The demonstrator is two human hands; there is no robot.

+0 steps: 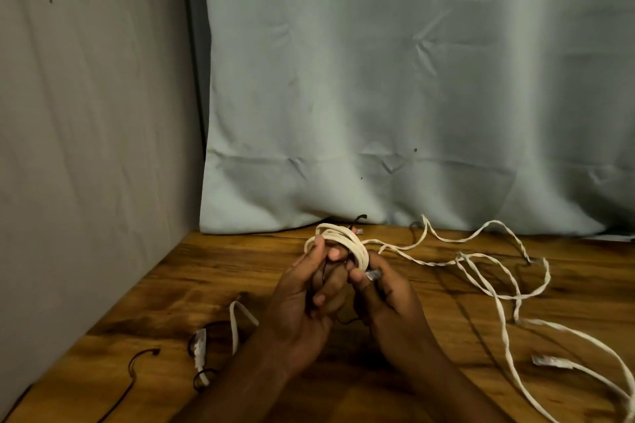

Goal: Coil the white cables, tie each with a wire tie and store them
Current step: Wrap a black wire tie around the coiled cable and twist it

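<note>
Above the table (429,302), both hands grasp the coil (340,240): left hand (302,299) holds its loops, right hand (385,295) pinches the plug end. Loose cable (481,280) trails toward three o'clock, nearer the right.

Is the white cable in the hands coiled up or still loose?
Coiled: the cable sits in stacked loops gripped by both hands, left hand and right hand.
</note>
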